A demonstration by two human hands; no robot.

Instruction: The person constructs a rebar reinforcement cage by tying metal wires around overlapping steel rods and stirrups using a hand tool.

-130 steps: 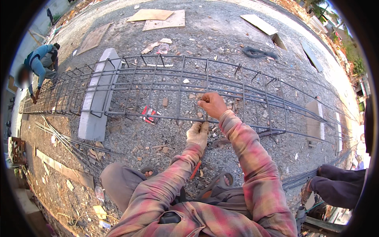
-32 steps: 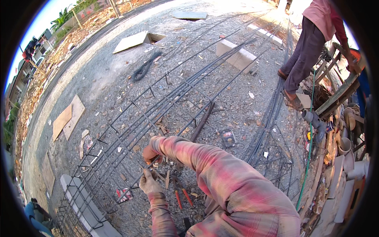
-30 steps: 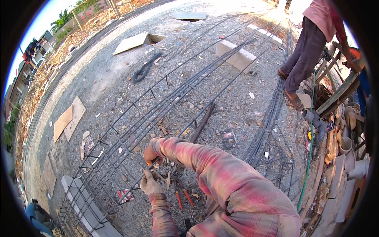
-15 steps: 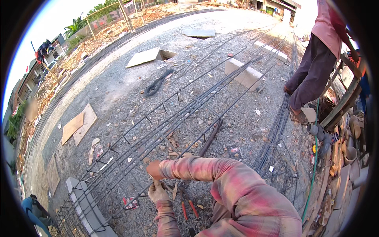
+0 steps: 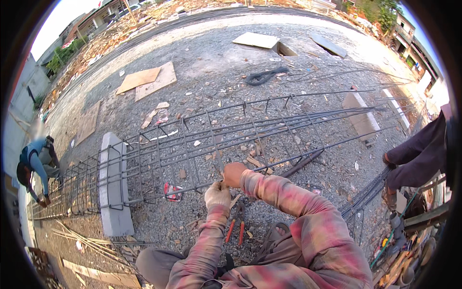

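Observation:
A long rebar cage of dark bars and square stirrups stretches across the gravel in front of me. At its near lower bar, my left hand wears a pale work glove, with its fingers closed against the bar. Touching it from just above and to the right is my right hand, its fingers drawn together beside a stirrup. Whatever is pinched between the fingers is too small to make out. Pincers with orange-red handles lie on the ground below my hands.
A concrete block supports the cage at left; another block stands at right. A person in blue bends over the cage's far left end. At the right, another person's legs stand beside bundled bars. Boards and coiled wire lie beyond.
My view has turned left, bringing the person in blue and the left part of the cage into fuller view. Both hands remain together at the near bar.

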